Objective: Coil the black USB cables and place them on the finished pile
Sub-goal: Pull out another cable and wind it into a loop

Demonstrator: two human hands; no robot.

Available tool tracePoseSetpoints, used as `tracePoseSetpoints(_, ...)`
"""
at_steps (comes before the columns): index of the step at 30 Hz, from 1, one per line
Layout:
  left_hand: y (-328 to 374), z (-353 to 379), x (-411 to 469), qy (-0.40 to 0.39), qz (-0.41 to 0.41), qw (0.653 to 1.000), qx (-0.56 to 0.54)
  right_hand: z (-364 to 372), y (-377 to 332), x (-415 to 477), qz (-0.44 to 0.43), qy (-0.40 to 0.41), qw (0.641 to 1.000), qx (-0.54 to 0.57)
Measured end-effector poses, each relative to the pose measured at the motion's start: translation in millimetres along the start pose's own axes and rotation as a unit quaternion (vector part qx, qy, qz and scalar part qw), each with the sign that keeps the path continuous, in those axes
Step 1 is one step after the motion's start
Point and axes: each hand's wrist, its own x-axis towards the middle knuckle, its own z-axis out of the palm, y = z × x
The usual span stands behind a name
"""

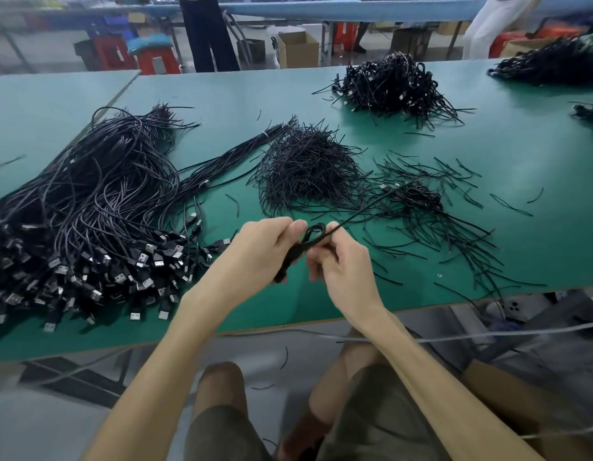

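My left hand grips a folded bundle of black USB cable above the front of the green table. My right hand pinches the same cable just below a small loop at its top. A loose end runs from the loop up and to the right over the table. A large heap of uncoiled black USB cables with plugs toward me lies at the left. A pile of coiled cables sits at the far side, right of centre.
A mound of short black ties lies in the middle, with more strewn to its right. Another cable pile sits far right. Cardboard boxes, red stools and standing people are behind the table. My knees are below its front edge.
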Motion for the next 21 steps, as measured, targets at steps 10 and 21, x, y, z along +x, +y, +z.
tracePoseSetpoints(10, 10.2, 6.8, -4.5, -0.070, -0.048, 0.993, -0.079, -1.6, 2.1, -2.3, 0.005, 0.014, 1.000, 0.005)
tracePoseSetpoints(21, 9.5, 6.1, -9.1, -0.126, 0.008, 0.959, -0.252, -6.7, 10.4, -5.6, -0.082, 0.015, 0.994, -0.064)
